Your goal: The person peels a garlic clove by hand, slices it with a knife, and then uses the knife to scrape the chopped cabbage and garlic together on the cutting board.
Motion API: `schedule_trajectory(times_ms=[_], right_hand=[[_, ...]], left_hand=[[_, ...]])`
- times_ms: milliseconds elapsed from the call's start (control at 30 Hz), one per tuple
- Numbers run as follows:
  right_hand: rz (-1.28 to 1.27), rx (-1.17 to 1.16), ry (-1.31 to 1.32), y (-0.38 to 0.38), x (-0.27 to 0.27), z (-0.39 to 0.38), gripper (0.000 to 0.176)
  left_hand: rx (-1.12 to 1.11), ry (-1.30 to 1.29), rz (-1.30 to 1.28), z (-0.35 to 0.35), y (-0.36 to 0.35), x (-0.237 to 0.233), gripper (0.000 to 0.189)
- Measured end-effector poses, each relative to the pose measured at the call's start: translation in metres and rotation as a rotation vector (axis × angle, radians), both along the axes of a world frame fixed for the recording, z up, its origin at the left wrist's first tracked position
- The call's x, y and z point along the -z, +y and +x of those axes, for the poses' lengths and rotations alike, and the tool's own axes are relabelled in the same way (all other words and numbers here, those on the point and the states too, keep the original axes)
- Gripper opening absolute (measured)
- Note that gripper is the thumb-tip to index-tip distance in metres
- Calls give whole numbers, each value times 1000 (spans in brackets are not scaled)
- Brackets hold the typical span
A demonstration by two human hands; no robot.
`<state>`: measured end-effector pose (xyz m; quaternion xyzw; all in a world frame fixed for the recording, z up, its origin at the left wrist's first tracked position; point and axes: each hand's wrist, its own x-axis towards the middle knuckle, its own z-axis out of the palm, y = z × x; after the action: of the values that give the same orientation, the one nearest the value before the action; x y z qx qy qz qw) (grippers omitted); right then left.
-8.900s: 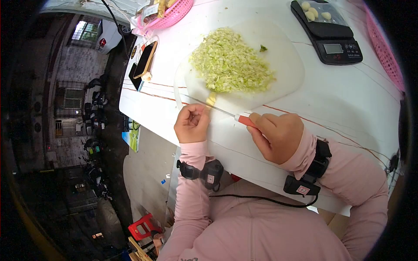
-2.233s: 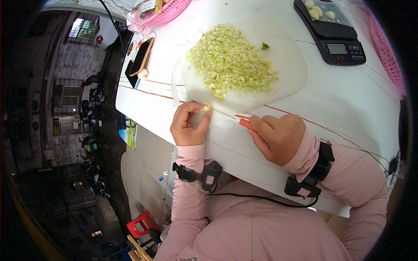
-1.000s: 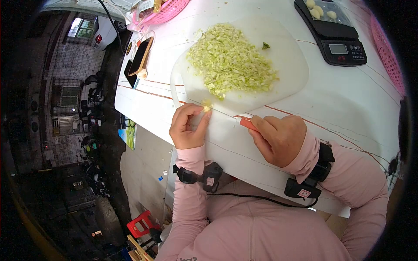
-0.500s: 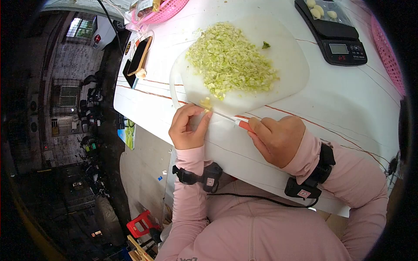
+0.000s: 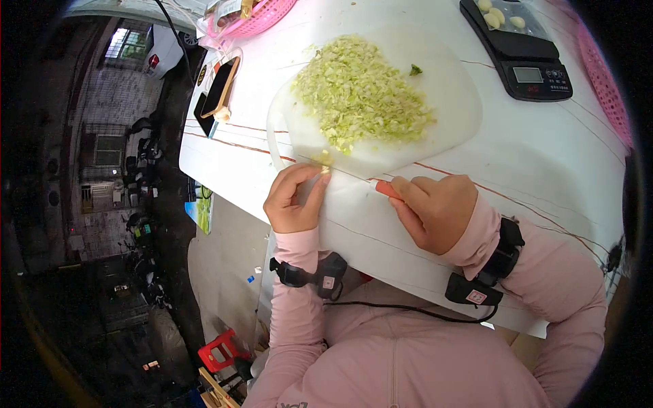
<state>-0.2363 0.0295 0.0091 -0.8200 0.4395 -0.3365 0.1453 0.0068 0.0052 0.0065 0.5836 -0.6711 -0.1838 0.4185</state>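
Note:
Between the thumb and fingertips of my left hand (image 5: 296,197) is a small pale-yellow piece (image 5: 326,163) that looks like a garlic clove. My right hand (image 5: 435,211) is closed round the red handle (image 5: 388,189) of a small knife. Its thin blade (image 5: 350,175) runs left to the piece, touching or crossing it near my left fingertips. Both hands are over the near edge of a white cutting board (image 5: 456,102). On the board lies a heap of finely chopped pale-green cabbage (image 5: 360,95), with a dark green scrap (image 5: 415,70) beside it.
At the right stands a black kitchen scale (image 5: 520,61) with a bag of peeled garlic cloves (image 5: 507,17) on it. Pink baskets (image 5: 262,17) sit at the far left and right edge. A phone (image 5: 221,87) lies by the table's left edge. A red stool (image 5: 223,348) is below.
My right hand has shifted slightly right and up with the knife, and the blade now sits a little higher across the pale-yellow piece. My left hand stays nearly in place.

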Motion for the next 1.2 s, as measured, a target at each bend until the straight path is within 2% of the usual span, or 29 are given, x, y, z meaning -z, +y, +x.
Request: schedule_trajectory(times_ms=[300, 700, 900, 967, 1200], right_hand=[[25, -8, -77, 1, -4, -3, 16], [-12, -12, 21, 1, -5, 1, 13], [-61, -1, 165, 2, -5, 2, 15], [-8, 39, 39, 2, -4, 2, 14], [35, 37, -130, -2, -5, -2, 12]], left_hand=[[46, -1, -8, 3, -2, 4, 16], [42, 5, -4, 0, -2, 3, 20], [39, 0, -12, 0, -2, 2, 19], [39, 0, -5, -1, -1, 0, 17], [18, 23, 12, 1, -4, 4, 14]])
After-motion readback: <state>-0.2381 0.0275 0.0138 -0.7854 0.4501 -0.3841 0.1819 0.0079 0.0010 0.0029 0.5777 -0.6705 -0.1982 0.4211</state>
